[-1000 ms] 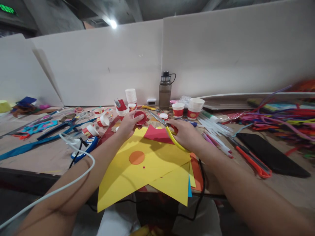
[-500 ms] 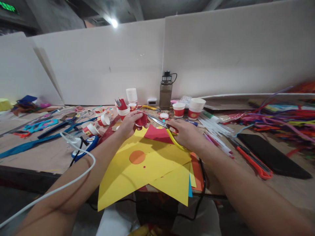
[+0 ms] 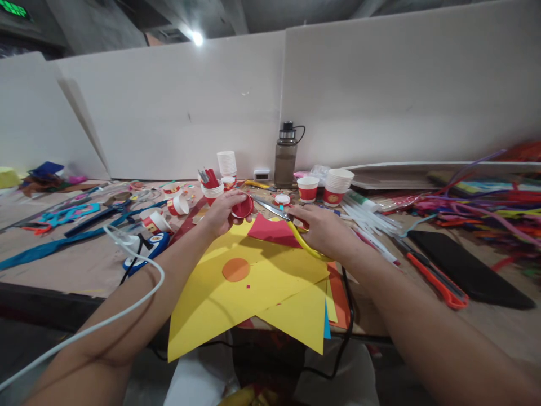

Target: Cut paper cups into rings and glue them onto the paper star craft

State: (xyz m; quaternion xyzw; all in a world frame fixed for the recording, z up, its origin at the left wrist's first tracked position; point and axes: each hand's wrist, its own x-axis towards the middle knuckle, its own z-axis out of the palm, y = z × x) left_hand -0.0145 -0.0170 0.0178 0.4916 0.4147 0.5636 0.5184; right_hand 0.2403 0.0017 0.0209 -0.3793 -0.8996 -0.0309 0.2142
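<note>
A small round red paper piece [image 3: 242, 207] is pinched in my left hand [image 3: 224, 214]. My right hand [image 3: 319, 228] grips the yellow handles of a pair of scissors [image 3: 305, 243], whose metal blades point left with their tips close to the red piece. Below both hands lie yellow paper sheets [image 3: 220, 299], overlapping at the table's front edge. On them rest a red paper sheet [image 3: 273, 231] with a curved cut edge, an orange paper circle [image 3: 235, 270] and a tiny red scrap [image 3: 248, 286].
Behind are a bottle [image 3: 285, 160] and stacked paper cups [image 3: 338, 186]. Tipped cups [image 3: 177, 204], a blue-and-white device [image 3: 147, 254] and a white cable lie left. To the right are white sticks, a box cutter [image 3: 437, 279], a black phone-like slab [image 3: 469, 268] and colourful pipe cleaners.
The red piece has tilted slightly in my left hand. Otherwise both hands and the scissors are nearly where they were.
</note>
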